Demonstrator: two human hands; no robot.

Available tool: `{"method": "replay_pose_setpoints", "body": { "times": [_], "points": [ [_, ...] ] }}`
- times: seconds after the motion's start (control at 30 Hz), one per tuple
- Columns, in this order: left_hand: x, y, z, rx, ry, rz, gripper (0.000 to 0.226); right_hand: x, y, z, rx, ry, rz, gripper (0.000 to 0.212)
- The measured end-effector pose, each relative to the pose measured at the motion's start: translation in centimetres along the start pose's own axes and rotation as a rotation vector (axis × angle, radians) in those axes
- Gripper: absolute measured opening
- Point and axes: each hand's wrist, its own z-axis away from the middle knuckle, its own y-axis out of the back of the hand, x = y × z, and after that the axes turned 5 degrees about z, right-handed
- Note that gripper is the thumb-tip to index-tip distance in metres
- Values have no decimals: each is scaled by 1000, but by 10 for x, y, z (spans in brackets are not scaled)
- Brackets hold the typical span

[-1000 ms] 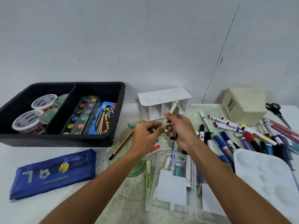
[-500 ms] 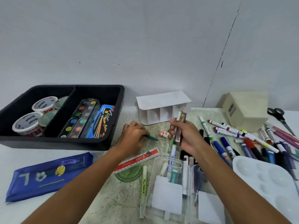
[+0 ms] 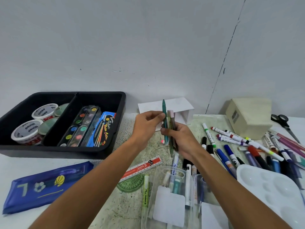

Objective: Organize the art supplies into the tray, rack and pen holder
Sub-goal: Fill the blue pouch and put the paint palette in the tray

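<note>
A bundle of pens (image 3: 170, 128) is held upright in the right hand (image 3: 181, 139), fingers curled round it, just in front of the white rack (image 3: 179, 107). A teal pen (image 3: 164, 119) is pinched near its top by the left hand (image 3: 146, 124), thumb and fingertips closed on it, and is pressed against the left side of the bundle.

The black tray (image 3: 105, 151) sits on the bench (image 3: 125, 207) left of the rack. 2 labelled tubs (image 3: 35, 123) are seen in its left compartment; a paint set (image 3: 79, 126) and a blue pencil box (image 3: 102, 129) lie in its right compartment.

Loose markers (image 3: 234, 139) are scattered right of the rack, with a cream box (image 3: 249, 116) and scissors (image 3: 283, 123) beyond them. A white palette (image 3: 270, 192) lies nearer the camera on that side.

In front of the rack, near the camera, a clear pen holder (image 3: 171, 195) with several pens inside lies on the bench. A red ruler (image 3: 140, 168), a green protractor (image 3: 130, 184) and a highlighter (image 3: 145, 190) lie just left of the holder. A blue pouch (image 3: 44, 185) is placed in front of the tray.
</note>
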Motion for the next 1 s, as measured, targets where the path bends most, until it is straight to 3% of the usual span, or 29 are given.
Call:
{"method": "replay_pose_setpoints", "body": {
  "times": [0.07,0.13,0.27,0.4,0.57,0.73,0.83,1.0],
  "points": [
    [-2,10,-4,31,-14,-148,10,-2,2,0,-51,-71,-132,7],
    [-8,29,-5,22,-56,-451,11,-4,5,1,-114,-141,-266,6],
    [-32,64,6,-193,-95,-1073,24,-1,5,4,-143,-156,-360,11],
    [-51,71,19,-141,-146,-1222,30,1,3,4,-120,-193,-455,23],
    [-64,69,25,-70,-196,-1155,31,6,-1,5,-106,-243,-488,14],
    [-43,57,29,20,-246,-631,33,10,-7,5,39,-232,-340,14],
    [-23,43,30,-6,-204,-342,44,9,-13,7,25,-236,-386,12],
    [-15,34,31,-39,-175,-224,56,3,-19,13,-41,-195,-487,21]
  ]
}}
